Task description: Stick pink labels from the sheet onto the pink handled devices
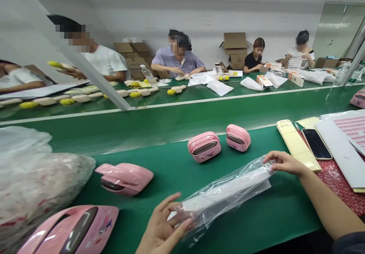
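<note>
A clear plastic bag (225, 193) lies stretched across the green table between my two hands. My left hand (162, 227) pinches its near end at the bottom centre. My right hand (282, 162) grips its far end at the right. Pink plastic devices lie around: one (125, 178) left of the bag, two (204, 146) (238, 137) beyond it, and a large one (74, 231) at the bottom left corner.
A heap of plastic bags (34, 178) sits at the left. A phone (316, 143), yellow strips (296, 145) and sticker sheets (353, 128) lie at the right. Beyond the green conveyor belt (171, 121), several people work at a far table with cardboard boxes (235, 45) behind them.
</note>
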Action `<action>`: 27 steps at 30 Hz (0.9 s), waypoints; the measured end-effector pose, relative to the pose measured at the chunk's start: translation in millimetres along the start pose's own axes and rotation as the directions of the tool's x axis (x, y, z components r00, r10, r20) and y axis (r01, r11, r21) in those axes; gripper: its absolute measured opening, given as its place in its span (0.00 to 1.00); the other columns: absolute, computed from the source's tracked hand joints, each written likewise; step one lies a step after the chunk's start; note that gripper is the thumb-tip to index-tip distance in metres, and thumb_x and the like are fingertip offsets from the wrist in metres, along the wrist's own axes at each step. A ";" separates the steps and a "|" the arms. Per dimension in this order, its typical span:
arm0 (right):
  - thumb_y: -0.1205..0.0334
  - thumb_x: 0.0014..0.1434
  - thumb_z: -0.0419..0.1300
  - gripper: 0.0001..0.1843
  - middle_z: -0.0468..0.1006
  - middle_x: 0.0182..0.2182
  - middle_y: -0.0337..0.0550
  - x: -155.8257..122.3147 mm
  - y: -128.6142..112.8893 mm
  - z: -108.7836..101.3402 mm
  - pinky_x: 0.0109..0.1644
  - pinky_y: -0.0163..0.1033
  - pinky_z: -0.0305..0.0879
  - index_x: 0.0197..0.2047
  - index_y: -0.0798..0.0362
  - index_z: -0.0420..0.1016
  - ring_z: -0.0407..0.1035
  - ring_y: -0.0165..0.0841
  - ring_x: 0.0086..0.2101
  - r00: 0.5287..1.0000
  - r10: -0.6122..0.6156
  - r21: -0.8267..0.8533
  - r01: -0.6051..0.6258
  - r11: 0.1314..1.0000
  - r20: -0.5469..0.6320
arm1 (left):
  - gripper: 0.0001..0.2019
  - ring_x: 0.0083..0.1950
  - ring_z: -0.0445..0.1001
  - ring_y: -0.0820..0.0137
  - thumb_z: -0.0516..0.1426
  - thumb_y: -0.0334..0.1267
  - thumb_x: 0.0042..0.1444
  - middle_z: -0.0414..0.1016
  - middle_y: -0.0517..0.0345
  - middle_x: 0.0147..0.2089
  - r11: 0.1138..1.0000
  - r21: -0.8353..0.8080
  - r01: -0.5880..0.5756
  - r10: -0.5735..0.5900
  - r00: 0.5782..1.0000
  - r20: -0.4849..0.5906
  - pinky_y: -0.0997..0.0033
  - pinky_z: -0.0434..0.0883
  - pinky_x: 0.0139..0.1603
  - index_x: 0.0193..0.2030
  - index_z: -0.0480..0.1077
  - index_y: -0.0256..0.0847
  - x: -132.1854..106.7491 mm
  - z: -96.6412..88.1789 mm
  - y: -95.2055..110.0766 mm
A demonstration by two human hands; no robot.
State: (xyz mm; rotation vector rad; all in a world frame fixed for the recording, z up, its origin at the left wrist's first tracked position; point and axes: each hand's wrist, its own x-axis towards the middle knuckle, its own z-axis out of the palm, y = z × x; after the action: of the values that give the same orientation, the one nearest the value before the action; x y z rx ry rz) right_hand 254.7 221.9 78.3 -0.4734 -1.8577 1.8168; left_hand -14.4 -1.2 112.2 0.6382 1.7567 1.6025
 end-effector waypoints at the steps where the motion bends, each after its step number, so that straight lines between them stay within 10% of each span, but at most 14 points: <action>1: 0.54 0.48 0.66 0.29 0.74 0.43 0.46 0.7 1.2 2.8 0.39 0.38 0.68 0.53 0.51 0.68 0.69 0.30 0.34 0.999 0.046 -0.003 -0.046 0.999 -0.027 | 0.40 0.36 0.76 0.63 0.69 0.45 0.28 0.75 0.65 0.34 0.999 -0.020 0.026 -0.026 1.000 -0.009 0.69 0.74 0.35 0.54 0.63 0.55 1.0 -0.8 0.3; 4: 0.58 0.44 0.69 0.43 0.73 0.47 0.47 3.6 3.2 10.0 0.39 0.38 0.70 0.61 0.48 0.55 0.69 0.27 0.31 0.984 0.136 0.070 -0.129 0.989 -0.112 | 0.41 0.50 0.73 0.56 0.70 0.45 0.28 0.78 0.56 0.44 0.986 0.013 0.168 -0.168 0.984 0.052 0.67 0.73 0.45 0.55 0.65 0.48 6.6 -8.5 0.5; 7: 0.58 0.41 0.70 0.28 0.77 0.41 0.46 6.7 4.0 14.8 0.41 0.39 0.70 0.46 0.54 0.71 0.72 0.30 0.34 0.963 0.199 0.155 -0.172 0.973 -0.180 | 0.26 0.54 0.70 0.53 0.68 0.53 0.28 0.79 0.50 0.42 0.975 0.060 0.212 -0.219 0.965 0.143 0.67 0.71 0.49 0.34 0.76 0.40 8.6 -11.1 0.1; 15: 0.57 0.52 0.58 0.12 0.76 0.27 0.38 3.8 6.9 23.1 0.18 0.30 0.64 0.37 0.53 0.76 0.68 0.25 0.17 0.958 0.120 0.002 -0.124 0.992 -0.259 | 0.26 0.20 0.74 0.67 0.67 0.57 0.27 0.79 0.63 0.29 0.992 -0.101 0.079 -0.090 0.990 -0.110 0.72 0.72 0.18 0.29 0.68 0.44 -4.4 17.0 6.3; 22: 0.75 0.48 0.54 0.16 0.76 0.35 0.40 -1.1 0.9 11.6 0.35 0.33 0.70 0.25 0.48 0.80 0.72 0.30 0.35 0.936 -0.265 -0.103 0.247 0.963 -0.232 | 0.20 0.31 0.75 0.67 0.71 0.43 0.10 0.79 0.59 0.29 0.952 -0.275 0.137 -0.183 0.971 -0.152 0.80 0.74 0.27 0.12 0.68 0.42 10.3 3.3 14.1; 27: 0.79 0.49 0.51 0.20 0.73 0.45 0.41 -6.2 -2.9 12.2 0.40 0.36 0.70 0.25 0.48 0.80 0.72 0.26 0.32 0.949 -0.294 -0.169 0.273 0.947 -0.116 | 0.27 0.34 0.75 0.66 0.69 0.50 0.16 0.79 0.57 0.37 0.856 -0.462 0.234 -0.320 0.940 -0.117 0.77 0.74 0.28 0.30 0.77 0.46 7.3 6.7 18.5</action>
State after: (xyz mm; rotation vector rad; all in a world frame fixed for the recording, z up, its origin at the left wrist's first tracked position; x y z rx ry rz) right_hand 253.2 208.2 80.7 -0.3538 -1.8663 1.4247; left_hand -15.6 11.0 129.3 0.0074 1.4497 1.8112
